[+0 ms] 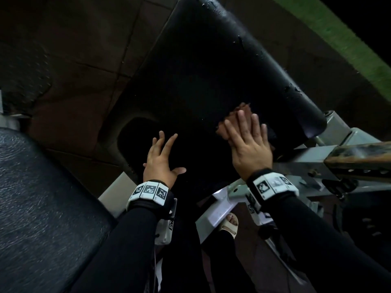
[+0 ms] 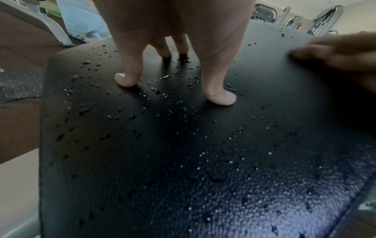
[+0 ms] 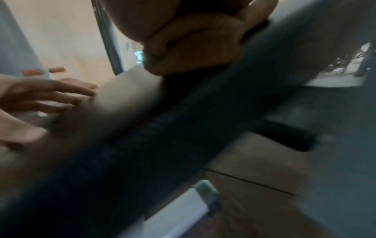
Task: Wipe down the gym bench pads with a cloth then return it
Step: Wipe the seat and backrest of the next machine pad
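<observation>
Left hand (image 1: 161, 163) splayed, fingertips (image 2: 221, 97) braced on wet black bench pad (image 1: 196, 66), holding nothing. Right hand (image 1: 247, 142) flat, fingers straight, pressing brown cloth (image 1: 232, 119) onto pad's near right part. Advice: keep palm flat, overlap strokes, chase droplets (image 2: 154, 90) leftward and toward far end.

on the bench pad (image 1: 201, 66), the left hand (image 1: 161, 159) lies left of the cloth (image 1: 230, 121); the right hand (image 1: 249, 142) lies on the cloth.
</observation>
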`<state>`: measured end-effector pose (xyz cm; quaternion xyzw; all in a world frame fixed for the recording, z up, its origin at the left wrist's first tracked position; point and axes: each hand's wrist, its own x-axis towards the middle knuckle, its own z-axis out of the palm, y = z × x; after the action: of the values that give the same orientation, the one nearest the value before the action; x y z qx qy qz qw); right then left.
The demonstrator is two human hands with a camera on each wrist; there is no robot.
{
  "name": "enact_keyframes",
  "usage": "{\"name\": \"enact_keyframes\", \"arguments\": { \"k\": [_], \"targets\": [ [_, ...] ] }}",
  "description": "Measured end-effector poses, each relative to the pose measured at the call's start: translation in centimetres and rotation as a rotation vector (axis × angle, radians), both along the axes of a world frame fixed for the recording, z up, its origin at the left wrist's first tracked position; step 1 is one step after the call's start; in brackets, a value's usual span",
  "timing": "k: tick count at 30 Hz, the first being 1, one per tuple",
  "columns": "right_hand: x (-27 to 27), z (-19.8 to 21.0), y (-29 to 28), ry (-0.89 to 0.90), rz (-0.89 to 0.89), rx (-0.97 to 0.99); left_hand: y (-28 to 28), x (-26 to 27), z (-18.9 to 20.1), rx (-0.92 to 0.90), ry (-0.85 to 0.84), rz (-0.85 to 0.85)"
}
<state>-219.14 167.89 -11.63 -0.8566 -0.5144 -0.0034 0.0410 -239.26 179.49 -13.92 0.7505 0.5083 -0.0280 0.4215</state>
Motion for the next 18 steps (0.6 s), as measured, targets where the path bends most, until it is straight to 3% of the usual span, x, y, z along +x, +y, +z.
{"name": "enact_keyframes", "arguments": {
  "k": [4,9,14,18],
  "targets": [
    [-3.1,-1.0,0.9,0.021,0.219,-0.053,0.0,0.1,0.2,-0.004,0.015,-0.01],
    [-5.2,-1.8,-3.8,0.065,0.35,-0.216,0.1,-0.1,0.2,0.075,0.106,-0.057],
    [-3.0,-0.8,-6.6,0.027,0.175,-0.329,1.4,0.3,0.0,0.144,0.209,-0.157],
    [-1.0,1.3,-4.1,0.101,-0.031,-0.256,3.7,0.1,0.3,0.086,0.142,-0.109]
  ]
}}
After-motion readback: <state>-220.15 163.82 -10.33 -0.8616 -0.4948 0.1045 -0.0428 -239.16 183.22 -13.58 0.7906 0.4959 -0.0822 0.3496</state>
